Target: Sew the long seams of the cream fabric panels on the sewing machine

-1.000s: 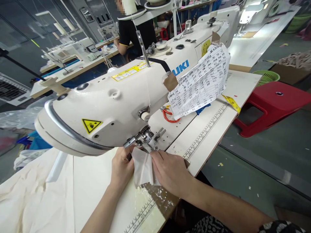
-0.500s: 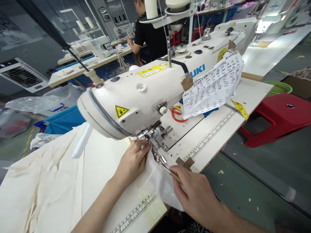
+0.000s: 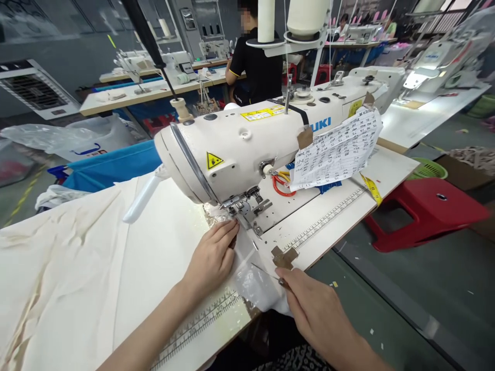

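A white sewing machine stands on the table, with its presser foot area low at its left end. My left hand presses white fabric flat just in front of the foot, fingertips close to it. A thin pointed metal tool is gripped in my right hand, its tip pointing left over the fabric near the table's front edge. The translucent fabric end hangs over that edge. More cream fabric lies spread on the left of the table.
Handwritten paper is taped to the machine. A yellow tape measure hangs at the table edge, beside a red stool. Blue cloth bin stands behind the table. A person in black sits farther back.
My right hand and the tool have drawn back from the presser foot toward the table's front edge. The left hand stays beside the foot. The whole view has shifted.
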Tool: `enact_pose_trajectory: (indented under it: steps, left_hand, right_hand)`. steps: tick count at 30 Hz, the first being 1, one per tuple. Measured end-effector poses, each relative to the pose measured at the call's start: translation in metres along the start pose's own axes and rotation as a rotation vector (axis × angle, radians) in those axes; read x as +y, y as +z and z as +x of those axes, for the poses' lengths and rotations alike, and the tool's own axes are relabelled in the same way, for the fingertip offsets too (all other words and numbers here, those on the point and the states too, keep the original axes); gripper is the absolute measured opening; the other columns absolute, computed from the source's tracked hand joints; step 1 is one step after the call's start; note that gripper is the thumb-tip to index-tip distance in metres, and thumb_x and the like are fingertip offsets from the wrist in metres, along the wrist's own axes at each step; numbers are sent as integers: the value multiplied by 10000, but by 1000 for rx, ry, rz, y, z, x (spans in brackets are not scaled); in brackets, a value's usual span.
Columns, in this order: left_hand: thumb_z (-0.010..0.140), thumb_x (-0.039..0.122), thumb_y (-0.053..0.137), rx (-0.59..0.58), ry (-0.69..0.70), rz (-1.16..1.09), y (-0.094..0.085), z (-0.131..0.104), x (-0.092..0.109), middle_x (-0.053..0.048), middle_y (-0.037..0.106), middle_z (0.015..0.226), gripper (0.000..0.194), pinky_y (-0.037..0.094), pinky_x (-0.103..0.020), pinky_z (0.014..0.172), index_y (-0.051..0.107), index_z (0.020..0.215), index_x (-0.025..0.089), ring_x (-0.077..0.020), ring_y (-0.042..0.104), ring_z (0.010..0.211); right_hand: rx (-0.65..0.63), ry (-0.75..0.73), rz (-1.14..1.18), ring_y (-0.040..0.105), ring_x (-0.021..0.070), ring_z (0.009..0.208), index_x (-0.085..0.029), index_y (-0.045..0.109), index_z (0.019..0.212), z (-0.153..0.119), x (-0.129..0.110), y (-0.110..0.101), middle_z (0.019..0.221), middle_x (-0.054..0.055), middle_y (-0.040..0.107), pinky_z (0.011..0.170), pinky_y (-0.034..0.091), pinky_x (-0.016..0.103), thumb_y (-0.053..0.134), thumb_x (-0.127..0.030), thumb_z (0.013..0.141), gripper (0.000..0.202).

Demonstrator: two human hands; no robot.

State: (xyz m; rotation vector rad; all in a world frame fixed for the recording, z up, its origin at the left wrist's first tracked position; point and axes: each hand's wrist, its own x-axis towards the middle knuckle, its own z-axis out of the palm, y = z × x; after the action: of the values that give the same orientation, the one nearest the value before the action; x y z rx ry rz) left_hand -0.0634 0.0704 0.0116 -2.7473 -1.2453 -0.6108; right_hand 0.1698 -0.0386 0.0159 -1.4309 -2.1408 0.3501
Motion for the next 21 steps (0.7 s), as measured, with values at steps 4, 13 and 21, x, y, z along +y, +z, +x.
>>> enact_pose_trajectory:
  steps: [4, 13, 21]
  left_hand:
    - [932, 136, 324, 3, 10, 31, 3, -1, -3, -144, 611, 1321, 453, 485, -477, 1086, 569, 1294, 17, -273, 499, 1283]
    - [944, 176, 344, 3, -21, 141, 8, 3, 6, -219, 567, 1308, 458, 497, -503, 1041, 538, 1298, -40, -333, 485, 1251]
    - [954, 205, 342, -21, -77, 107, 6, 2, 10, -195, 529, 1324, 449, 472, -503, 1052, 500, 1340, 38, -327, 460, 1267]
  right_hand:
    - [-47, 19, 17, 688, 227, 752, -159, 573, 1167, 4, -2, -1, 913, 80, 691, 612, 531, 326, 331, -45, 928, 359]
    - [-81, -4, -52, 682, 234, 767, -131, 586, 1131, 18, 0, -3, 921, 94, 695, 592, 508, 319, 350, -27, 910, 339]
    - [-149, 8, -97, 683, 229, 798, -122, 581, 1128, 34, -3, -4, 926, 95, 693, 637, 518, 312, 387, -20, 909, 310]
